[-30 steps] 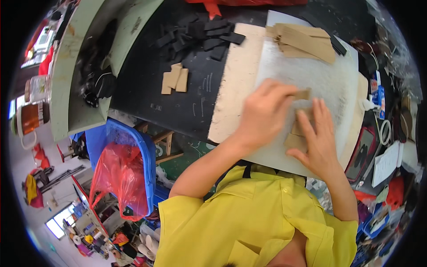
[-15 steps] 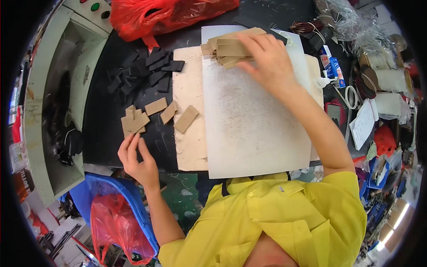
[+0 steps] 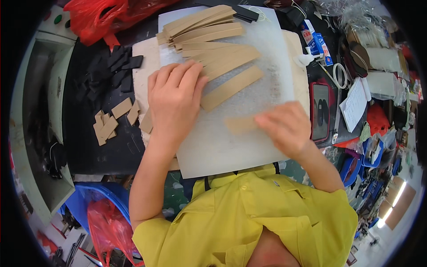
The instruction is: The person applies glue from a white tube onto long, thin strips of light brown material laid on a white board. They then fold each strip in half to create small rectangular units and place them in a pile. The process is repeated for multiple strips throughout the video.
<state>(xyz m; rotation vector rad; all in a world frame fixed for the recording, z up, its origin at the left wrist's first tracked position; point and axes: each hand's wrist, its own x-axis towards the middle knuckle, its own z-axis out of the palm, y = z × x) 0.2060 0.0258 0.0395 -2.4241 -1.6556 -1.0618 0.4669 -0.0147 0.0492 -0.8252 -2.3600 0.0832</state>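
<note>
A white cutting board (image 3: 222,151) lies in front of me on a dark table. Long tan strips (image 3: 209,38) are fanned across its far part, and one strip (image 3: 231,89) lies apart, nearer to me. My left hand (image 3: 175,104) rests flat on the board, its fingertips touching the near ends of the strips. My right hand (image 3: 287,129) pinches a short, blurred tan strip (image 3: 238,124) just above the board's near right part.
Small tan pieces (image 3: 109,124) and black pieces (image 3: 111,71) lie left of the board. A red bag (image 3: 89,18) sits far left. A phone (image 3: 320,111), a blue box (image 3: 316,42) and clutter crowd the right. Below left stands a blue bin (image 3: 95,200).
My left hand has come from the small tan pieces onto the board. My right hand has drawn back from the far stack toward me with a strip in it.
</note>
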